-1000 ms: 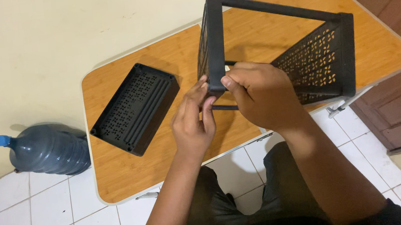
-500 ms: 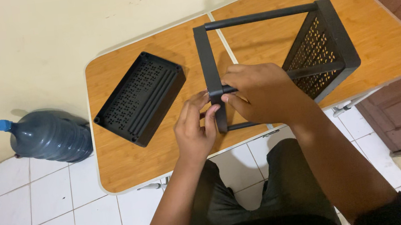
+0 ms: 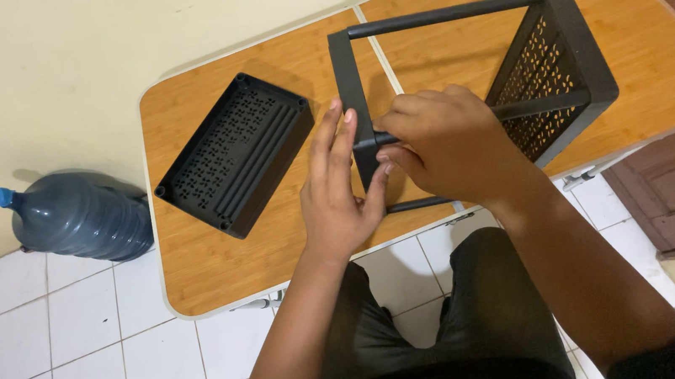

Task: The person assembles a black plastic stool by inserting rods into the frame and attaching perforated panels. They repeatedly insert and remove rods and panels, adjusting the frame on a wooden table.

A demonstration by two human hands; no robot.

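**Rack frame down on table, hands working at near corner**

Starting at lower centre: sitting at the table's near edge, dark trousers showing. Left hand (image 3: 340,189) now flattening, fingers extended and pressed against the near end panel (image 3: 357,119) of the black rack frame (image 3: 469,81), thumb curling under; a second ago pinching that corner. Right hand (image 3: 443,148) curling closed around a thin crossbar (image 3: 535,105) where it meets the panel. Frame, previously tilted up, now lying lower on the wooden table (image 3: 211,271), centre-right of frame. Looking like seating the bar into its socket. Spare perforated tray (image 3: 237,165) lying left of centre, well apart. Water bottle (image 3: 74,219) lying on tiled floor, far left.
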